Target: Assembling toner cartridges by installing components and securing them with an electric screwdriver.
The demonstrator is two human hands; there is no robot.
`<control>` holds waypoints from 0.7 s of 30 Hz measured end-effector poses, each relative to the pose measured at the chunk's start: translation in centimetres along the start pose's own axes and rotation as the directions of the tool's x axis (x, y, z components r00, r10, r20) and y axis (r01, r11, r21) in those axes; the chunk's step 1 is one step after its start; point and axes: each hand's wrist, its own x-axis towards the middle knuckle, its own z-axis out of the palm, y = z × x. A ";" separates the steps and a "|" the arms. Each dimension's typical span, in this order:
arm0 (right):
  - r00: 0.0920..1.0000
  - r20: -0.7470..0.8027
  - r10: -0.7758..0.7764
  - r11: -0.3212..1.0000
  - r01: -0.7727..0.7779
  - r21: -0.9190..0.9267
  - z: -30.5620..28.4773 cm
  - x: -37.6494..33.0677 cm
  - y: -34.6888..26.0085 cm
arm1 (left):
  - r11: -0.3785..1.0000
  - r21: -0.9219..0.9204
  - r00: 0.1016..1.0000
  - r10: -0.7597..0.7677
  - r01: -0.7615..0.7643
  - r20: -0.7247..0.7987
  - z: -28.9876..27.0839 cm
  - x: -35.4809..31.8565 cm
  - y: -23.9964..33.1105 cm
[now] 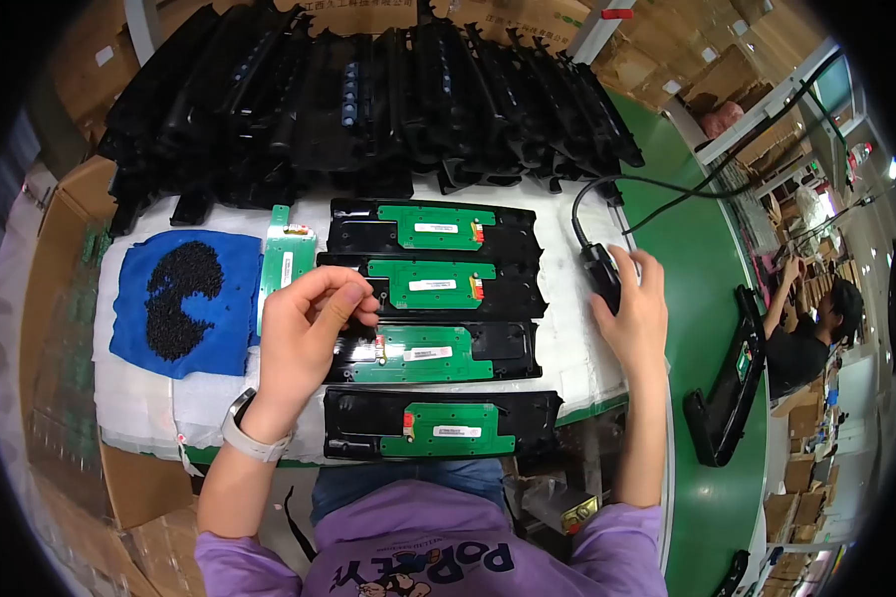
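Note:
My left hand (314, 323) is closed in a pinch above the left ends of the middle black plastic panels; whatever its fingertips hold is too small to make out. At the right, my right hand (632, 308) has its fingers and thumb around a black corded tool (599, 271), which looks like an electric screwdriver. Between the hands lie several black panels (513, 289) in a column, each carrying a green circuit board (426, 285) with a white label. Left of them, small black screws (179, 298) are heaped on a blue cloth (231, 343).
A loose green board (287, 239) lies beside the cloth. Many long black plastic housings (309, 109) are piled across the back. The tool's cable (667, 179) runs up to the right. Another black housing (732, 398) rests on the green surface (692, 348), near a seated person (806, 338).

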 end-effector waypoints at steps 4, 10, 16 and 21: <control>0.883 0.163 -0.441 0.797 0.302 0.523 -0.2 1.9 -1.9 | 0.983 0.167 0.996 0.081 -0.074 -0.038 0.2 0.3 -0.7; 0.818 0.153 -0.554 0.736 0.396 0.549 2.9 3.3 -3.4 | 0.969 0.211 0.990 0.139 -0.129 -0.030 0.7 0.4 -1.6; 0.787 0.098 -0.609 0.719 0.497 0.486 3.4 3.5 -3.7 | 0.935 0.316 0.985 0.174 -0.160 -0.014 0.7 0.1 -1.6; 0.758 0.067 -0.648 0.716 0.578 0.391 3.2 3.5 -4.4 | 0.928 0.332 0.983 0.182 -0.170 -0.006 0.7 0.1 -1.6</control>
